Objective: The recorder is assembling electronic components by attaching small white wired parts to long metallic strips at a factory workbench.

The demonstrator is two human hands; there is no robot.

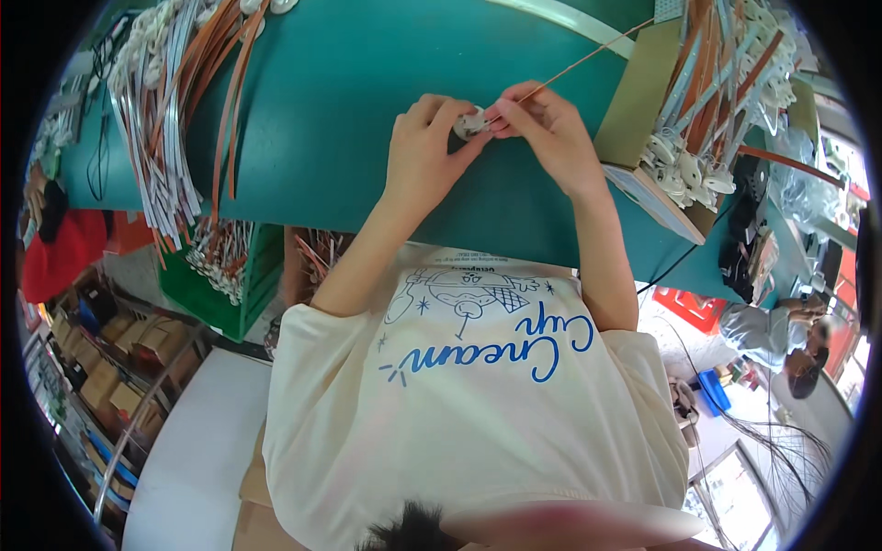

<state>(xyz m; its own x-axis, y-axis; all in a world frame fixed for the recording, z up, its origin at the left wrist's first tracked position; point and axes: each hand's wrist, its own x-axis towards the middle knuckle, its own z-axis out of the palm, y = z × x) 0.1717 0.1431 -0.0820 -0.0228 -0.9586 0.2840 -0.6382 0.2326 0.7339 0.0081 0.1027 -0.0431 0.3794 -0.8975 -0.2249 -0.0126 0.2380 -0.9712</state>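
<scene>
Over the green table, my left hand [424, 151] is closed on a small round white plastic piece [470, 125], pinched between thumb and fingers. Close beside it, my right hand [549, 133] pinches the end of a thin orange-brown strip [574, 66] against the white piece. From my right fingers the strip runs up and to the right, toward a cardboard box. Whether its tip sits inside the piece is hidden by the fingertips.
At right, the cardboard box [634, 101] holds white plastic pieces [684, 170] with strips. Silver and orange-brown strips [170, 119] hang over the left table edge, above a green crate [257, 285]. The green tabletop [340, 55] spreads ahead. Another person [767, 335] is at far right.
</scene>
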